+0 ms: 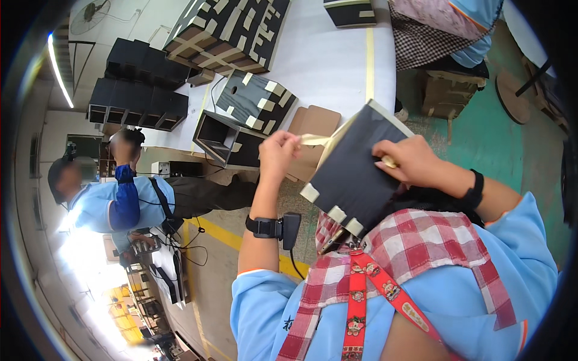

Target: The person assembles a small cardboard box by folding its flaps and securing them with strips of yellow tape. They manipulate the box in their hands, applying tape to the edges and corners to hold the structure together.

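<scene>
A person's left hand (280, 153) pinches a tape strip (314, 140) running right to a black box (358, 171) near their chest. The right hand (415, 161), against the box, closes on a pale scrap (389, 161). Taped boxes (256, 99) stand far left on a white table (337, 66).

Held black box (356, 168), underside unseen

Bare left hand (279, 153): raised, fingers bent, thumb and fingertips closed together in a pinch. Left forearm (259, 253): near upright, in line with the wrist. Bare right hand (412, 159): back of the hand uppermost, fingers curled inward, thumb tucked beneath. Right forearm (448, 177): enters from the right, slanting up and inward. The hands are positioned apart, at roughly equal height.
</scene>
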The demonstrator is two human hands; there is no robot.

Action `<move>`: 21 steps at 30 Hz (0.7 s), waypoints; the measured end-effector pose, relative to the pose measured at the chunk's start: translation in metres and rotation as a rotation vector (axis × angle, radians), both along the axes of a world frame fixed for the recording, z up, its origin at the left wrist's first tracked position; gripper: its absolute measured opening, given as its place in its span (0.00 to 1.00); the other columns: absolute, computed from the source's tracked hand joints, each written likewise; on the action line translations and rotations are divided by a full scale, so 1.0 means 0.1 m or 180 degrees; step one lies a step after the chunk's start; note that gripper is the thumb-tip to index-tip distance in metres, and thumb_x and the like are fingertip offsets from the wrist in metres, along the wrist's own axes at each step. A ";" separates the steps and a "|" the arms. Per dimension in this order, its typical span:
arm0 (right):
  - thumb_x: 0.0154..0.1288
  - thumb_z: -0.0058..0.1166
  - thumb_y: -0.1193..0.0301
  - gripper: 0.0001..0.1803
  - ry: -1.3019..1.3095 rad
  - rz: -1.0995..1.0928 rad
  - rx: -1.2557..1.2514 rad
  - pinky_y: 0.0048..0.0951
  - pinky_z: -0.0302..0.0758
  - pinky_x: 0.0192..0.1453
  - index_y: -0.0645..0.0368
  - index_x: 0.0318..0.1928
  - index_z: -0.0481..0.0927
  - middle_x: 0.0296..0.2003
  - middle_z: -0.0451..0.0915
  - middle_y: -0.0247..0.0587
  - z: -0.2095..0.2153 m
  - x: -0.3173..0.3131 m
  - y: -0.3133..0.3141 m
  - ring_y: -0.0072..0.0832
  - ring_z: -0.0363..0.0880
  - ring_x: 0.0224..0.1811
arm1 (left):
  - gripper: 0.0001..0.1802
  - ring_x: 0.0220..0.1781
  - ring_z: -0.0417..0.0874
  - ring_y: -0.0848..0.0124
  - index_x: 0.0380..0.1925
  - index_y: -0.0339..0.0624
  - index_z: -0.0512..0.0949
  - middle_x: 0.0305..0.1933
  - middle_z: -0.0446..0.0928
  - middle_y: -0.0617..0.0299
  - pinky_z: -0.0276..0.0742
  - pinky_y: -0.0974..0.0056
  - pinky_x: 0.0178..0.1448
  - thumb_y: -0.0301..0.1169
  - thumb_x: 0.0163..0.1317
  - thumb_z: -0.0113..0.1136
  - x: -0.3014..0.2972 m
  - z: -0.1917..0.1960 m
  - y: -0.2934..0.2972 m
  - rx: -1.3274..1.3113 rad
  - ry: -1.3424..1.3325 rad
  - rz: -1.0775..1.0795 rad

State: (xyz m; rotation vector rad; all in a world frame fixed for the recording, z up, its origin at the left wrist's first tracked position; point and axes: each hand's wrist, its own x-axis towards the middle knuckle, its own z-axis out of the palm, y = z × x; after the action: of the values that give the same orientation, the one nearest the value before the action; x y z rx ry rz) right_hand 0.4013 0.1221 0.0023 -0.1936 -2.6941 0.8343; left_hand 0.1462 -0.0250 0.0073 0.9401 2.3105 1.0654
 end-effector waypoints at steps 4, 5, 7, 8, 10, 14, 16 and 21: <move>0.58 0.57 0.63 0.13 0.0309 -0.0120 -0.0337 0.35 0.74 0.30 0.51 0.41 0.72 0.26 0.80 0.37 -0.15 0.13 0.08 0.37 0.80 0.28 | 0.07 0.19 0.77 0.78 0.27 0.32 0.77 0.20 0.76 0.62 0.72 0.73 0.23 0.26 0.59 0.58 0.08 -0.16 -0.01 -0.0063 -0.0114 0.0032; 0.58 0.57 0.63 0.13 0.0423 -0.0137 -0.0417 0.35 0.74 0.31 0.51 0.41 0.72 0.27 0.80 0.37 -0.17 0.15 0.09 0.36 0.80 0.28 | 0.07 0.19 0.77 0.79 0.27 0.33 0.77 0.20 0.76 0.62 0.72 0.73 0.24 0.27 0.59 0.58 0.09 -0.19 0.01 -0.0061 -0.0032 0.0049; 0.57 0.58 0.62 0.14 0.0215 -0.0193 -0.0636 0.33 0.74 0.34 0.53 0.40 0.73 0.31 0.80 0.38 -0.13 0.19 0.15 0.39 0.80 0.31 | 0.06 0.19 0.77 0.79 0.27 0.33 0.77 0.20 0.76 0.62 0.71 0.73 0.23 0.26 0.59 0.58 0.07 -0.15 0.09 0.0040 0.0264 -0.0005; 0.57 0.58 0.62 0.14 0.0222 -0.0229 -0.0744 0.33 0.74 0.35 0.54 0.40 0.73 0.31 0.80 0.39 -0.10 0.18 0.22 0.40 0.80 0.32 | 0.06 0.19 0.77 0.79 0.27 0.33 0.77 0.20 0.76 0.62 0.71 0.73 0.23 0.26 0.59 0.58 0.06 -0.12 0.12 0.0089 0.0411 -0.0033; 0.56 0.60 0.61 0.15 0.0103 -0.0274 -0.1154 0.29 0.73 0.38 0.57 0.39 0.74 0.33 0.79 0.42 -0.03 0.16 0.36 0.39 0.79 0.35 | 0.06 0.19 0.76 0.80 0.27 0.33 0.77 0.20 0.76 0.62 0.71 0.74 0.24 0.26 0.59 0.57 0.07 -0.04 0.21 0.0227 0.0434 -0.0041; 0.60 0.56 0.66 0.11 0.0126 -0.0416 -0.2212 0.19 0.65 0.37 0.60 0.32 0.72 0.27 0.69 0.26 -0.14 0.24 0.73 0.14 0.65 0.31 | 0.06 0.18 0.75 0.80 0.27 0.33 0.76 0.19 0.74 0.63 0.70 0.74 0.23 0.25 0.59 0.57 0.28 0.16 0.27 0.0410 0.0166 -0.0143; 0.64 0.52 0.65 0.11 0.0173 -0.0381 -0.2409 0.18 0.64 0.37 0.60 0.31 0.71 0.26 0.68 0.25 -0.31 0.31 0.89 0.14 0.63 0.31 | 0.06 0.18 0.75 0.80 0.27 0.33 0.76 0.18 0.74 0.63 0.70 0.74 0.23 0.25 0.59 0.57 0.36 0.14 0.26 0.0520 0.0122 -0.0257; 0.66 0.48 0.65 0.13 0.0306 -0.0200 -0.2554 0.19 0.64 0.37 0.62 0.29 0.71 0.26 0.68 0.26 -0.34 0.34 0.84 0.15 0.63 0.30 | 0.05 0.19 0.76 0.78 0.30 0.33 0.76 0.23 0.76 0.62 0.72 0.74 0.24 0.25 0.61 0.55 0.32 0.06 0.35 0.0218 -0.0146 -0.0004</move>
State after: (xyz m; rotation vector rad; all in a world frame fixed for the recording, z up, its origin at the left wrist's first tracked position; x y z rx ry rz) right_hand 0.4354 0.2065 -0.0320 -0.3930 -2.1073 1.7997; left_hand 0.1778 0.0099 0.0138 0.9327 2.2490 1.1601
